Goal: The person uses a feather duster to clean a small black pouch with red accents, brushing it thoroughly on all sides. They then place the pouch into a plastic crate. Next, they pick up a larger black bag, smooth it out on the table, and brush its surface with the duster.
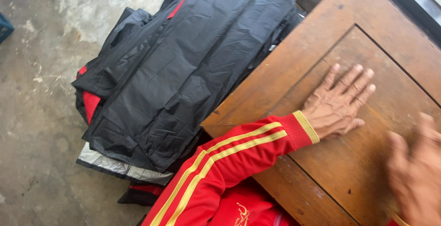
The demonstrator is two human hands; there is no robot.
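Observation:
My left hand [339, 102] lies flat, palm down, on a brown wooden table [321, 37], fingers spread and pointing to the upper right, holding nothing. Its arm wears a red sleeve with yellow stripes [239, 152]. My right hand [415, 171] is blurred at the lower right, above or on the same table top, fingers apart and nothing seen in it. A pile of black glossy garments [183, 69] with red and grey trim lies to the left of the table, apart from both hands.
The garment pile rests on a rough grey concrete floor [32, 115]. A dark blue object [4, 26] shows at the far left edge. A dark frame [413, 5] runs along the table's upper right side.

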